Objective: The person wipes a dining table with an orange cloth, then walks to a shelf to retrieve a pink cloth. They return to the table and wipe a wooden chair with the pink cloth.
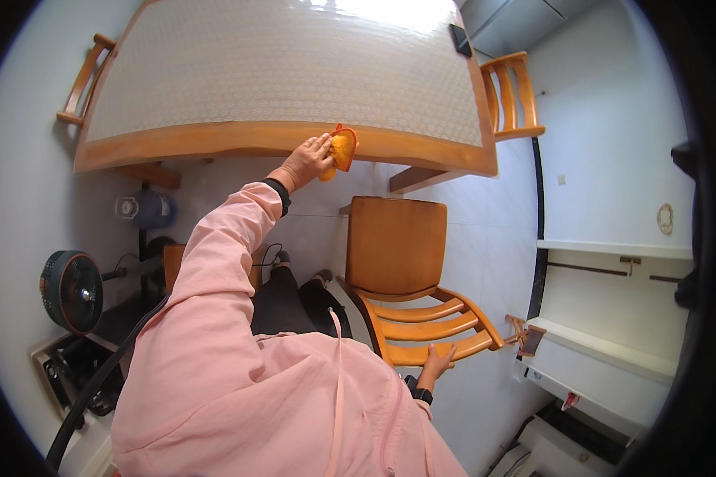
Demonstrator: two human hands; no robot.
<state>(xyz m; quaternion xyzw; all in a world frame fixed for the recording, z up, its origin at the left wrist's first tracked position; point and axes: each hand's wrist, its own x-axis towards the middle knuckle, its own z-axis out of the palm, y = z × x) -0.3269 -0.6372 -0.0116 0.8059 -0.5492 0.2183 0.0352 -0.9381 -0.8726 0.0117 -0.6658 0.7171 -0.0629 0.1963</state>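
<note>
My left hand (310, 158) is stretched forward, holding a yellow cloth with orange edging (343, 146) against the near wooden edge of the table (238, 136). A textured, pale, shiny cover (286, 77) lies over most of that tabletop. Down at the lower right, my right hand (437, 362) grips the top rail of a wooden chair (397, 244). The chair stands turned away from the table, its slatted back towards me and its seat bare. Part of the right palm is hidden.
More wooden chairs stand at the table's left end (86, 80) and right end (513, 98). A flat black object (460, 40) lies at the table's right edge. To my left are a fan (71, 292) and a blue water bottle (155, 208). White shelving (608, 346) lines the right wall.
</note>
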